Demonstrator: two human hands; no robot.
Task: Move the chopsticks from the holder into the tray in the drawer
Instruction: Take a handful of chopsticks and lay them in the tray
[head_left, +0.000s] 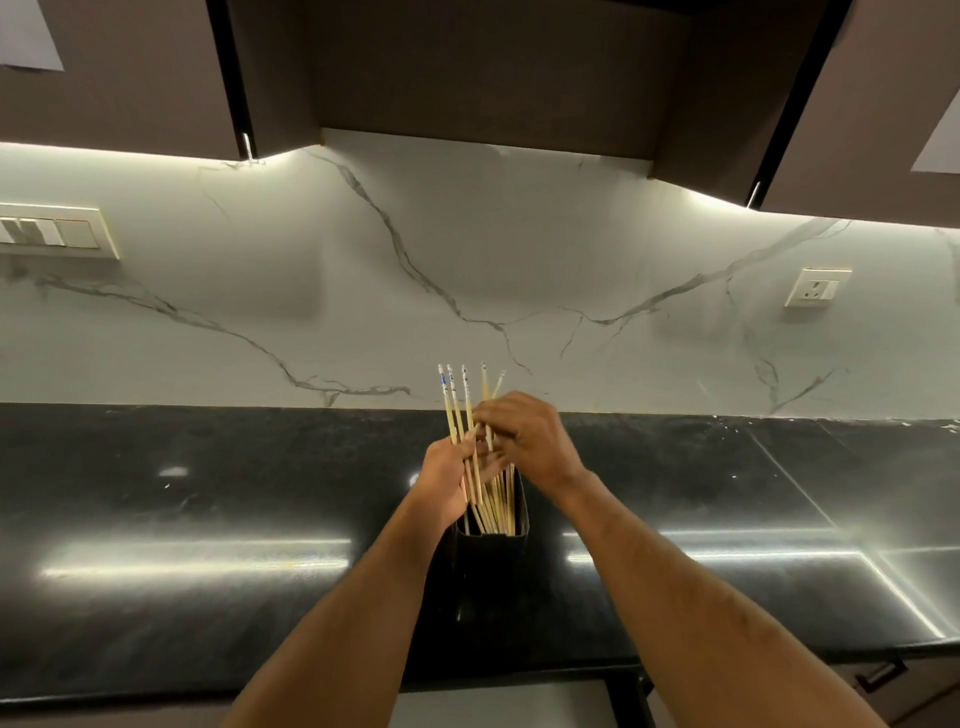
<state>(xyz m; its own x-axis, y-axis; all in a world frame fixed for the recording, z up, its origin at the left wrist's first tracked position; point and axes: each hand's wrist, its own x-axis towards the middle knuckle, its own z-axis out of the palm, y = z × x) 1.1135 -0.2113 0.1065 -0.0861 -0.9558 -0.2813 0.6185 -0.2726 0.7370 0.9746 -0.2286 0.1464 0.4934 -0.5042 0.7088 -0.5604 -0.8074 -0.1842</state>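
While gathering: both hands grip the chopsticks (470, 415) above the holder (491, 566).
Left hand (449, 480): fingers curled round a bunch.
Right hand (524, 436): fingers pinching more (tips uneven).
Advice: square the bundle, then lift straight up.

text: none legible | chopsticks (456, 410): blue marks, unreadable

Single head view, worn on the person's head, wide-angle with edges visibly bowed. Faces forward and slightly down at a dark countertop (182, 519) and marble backsplash (519, 260). Both forearms enter from the bottom edge; left hand (447, 478) and right hand (524, 436) meet near frame centre, close to the lens, where the grip on the chopsticks (457, 410) sits. Upper cabinets (467, 67) fill the top, above and beyond the grip. No second view, so nothing shared.
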